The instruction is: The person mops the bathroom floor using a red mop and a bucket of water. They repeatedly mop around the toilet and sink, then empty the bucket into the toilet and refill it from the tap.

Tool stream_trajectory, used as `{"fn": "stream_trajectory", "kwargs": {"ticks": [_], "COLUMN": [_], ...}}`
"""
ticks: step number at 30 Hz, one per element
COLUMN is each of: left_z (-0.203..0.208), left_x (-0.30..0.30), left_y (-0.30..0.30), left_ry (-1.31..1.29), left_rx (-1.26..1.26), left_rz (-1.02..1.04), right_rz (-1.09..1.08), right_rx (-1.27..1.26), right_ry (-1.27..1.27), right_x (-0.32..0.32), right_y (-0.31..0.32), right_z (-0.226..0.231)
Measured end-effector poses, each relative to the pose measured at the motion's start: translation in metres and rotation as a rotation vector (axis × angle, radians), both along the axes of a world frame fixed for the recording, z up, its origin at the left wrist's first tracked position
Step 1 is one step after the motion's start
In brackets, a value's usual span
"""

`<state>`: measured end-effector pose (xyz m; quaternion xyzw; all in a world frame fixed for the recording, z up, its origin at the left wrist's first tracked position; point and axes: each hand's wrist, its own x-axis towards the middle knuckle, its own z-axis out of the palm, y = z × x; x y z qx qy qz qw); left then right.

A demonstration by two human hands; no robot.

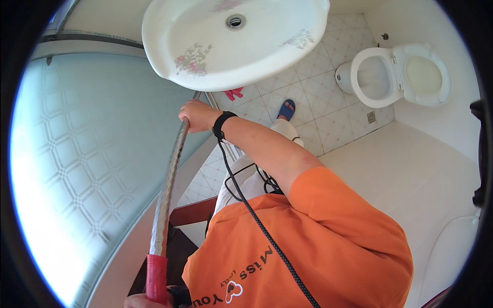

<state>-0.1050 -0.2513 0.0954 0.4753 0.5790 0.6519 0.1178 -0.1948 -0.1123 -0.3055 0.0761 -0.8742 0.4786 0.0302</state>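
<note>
A long silver pole (pixel 167 190) with a red grip (pixel 157 277) slants up along the left side. My right hand (pixel 199 116) is wrapped round its upper stretch in the picture, just below the washbasin's rim. A black strap with a cord (pixel 251 210) circles that wrist. My left hand (pixel 146 301), partly cut off by the lower edge, is closed round the red grip. The pole's far end passes under the basin and is hidden. Pink strips (pixel 233 94) lie on the floor beside it; I cannot tell whether they join the pole.
A white washbasin (pixel 246 69) with flower patterns overhangs the far middle. At the right stands a toilet (pixel 375 77) with its lid raised. A frosted glass panel (pixel 87 149) fills the left. My foot in a blue slipper (pixel 287 109) is on the tiled floor (pixel 318 92), near a drain (pixel 371 117).
</note>
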Motion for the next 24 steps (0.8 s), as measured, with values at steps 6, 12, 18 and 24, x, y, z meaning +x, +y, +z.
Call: {"fn": "stream_trajectory", "kwargs": {"ticks": [6, 12, 18, 24], "left_z": [0.042, 0.072, 0.058, 0.032], "left_x": [-0.015, -0.028, -0.044, -0.044], "left_y": [0.039, 0.091, 0.157, 0.225], "left_ry": [-0.046, -0.128, -0.244, -0.315], "left_rx": [0.090, 0.106, 0.086, 0.095], "left_rz": [0.093, 0.016, -0.221, -0.542], "right_rz": [0.078, 0.248, 0.104, -0.261], "right_rx": [-0.125, -0.149, -0.148, -0.107], "right_ry": [-0.139, -0.293, -0.374, -0.400], "right_x": [0.024, 0.070, 0.139, 0.214], "right_y": [0.020, 0.084, 0.176, 0.256], "right_z": [0.037, 0.070, 0.067, 0.054]}}
